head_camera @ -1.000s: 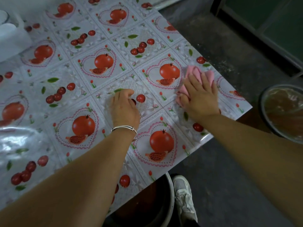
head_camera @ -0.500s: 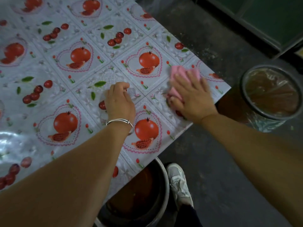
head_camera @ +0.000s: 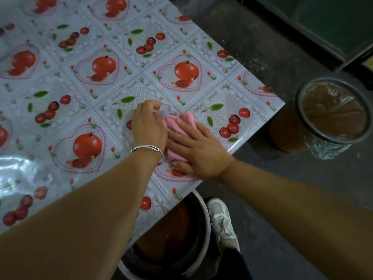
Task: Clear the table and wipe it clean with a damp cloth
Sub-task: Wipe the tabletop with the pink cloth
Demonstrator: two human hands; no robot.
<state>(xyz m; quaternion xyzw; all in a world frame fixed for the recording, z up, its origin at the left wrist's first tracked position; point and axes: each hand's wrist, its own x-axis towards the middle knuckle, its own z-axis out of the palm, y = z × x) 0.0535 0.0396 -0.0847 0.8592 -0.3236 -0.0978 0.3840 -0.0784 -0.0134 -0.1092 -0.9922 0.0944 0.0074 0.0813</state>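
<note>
1. One table (head_camera: 201, 27) fills most of the view, covered by a glossy oilcloth printed with pomegranates in pink hearts, cherries and green leaves; its near corner points right, over a dark concrete floor (head_camera: 252, 47).
2. Two bare forearms reach in from the bottom edge and meet close to that near edge of the table.
3. Beside the table's corner on the right stands a round bin (head_camera: 331, 110) with a dark rim and a clear plastic liner, brownish inside.
4. Under the table's near edge, between the forearms, sits a round metal basin (head_camera: 198, 229), reddish-brown inside and partly hidden by the oilcloth.
5. Just right of the basin, a white sneaker (head_camera: 222, 221) rests on the floor, with a dark trouser leg below it.
6. The right hand (head_camera: 199, 152) lies flat with straight, spread fingers, pressing down on a pink cloth (head_camera: 181, 120).
7. The left hand (head_camera: 148, 126) rests on the table just left of the right one, touching it at the thumb side; its fingers are curled under at the tips against the oilcloth, and I cannot tell whether they hold anything.
8. The pink cloth lies bunched on the table, showing beyond the right fingertips and again as a small fold beside the left wrist.
9. A thin silver bangle (head_camera: 146, 148) circles the left wrist.
</note>
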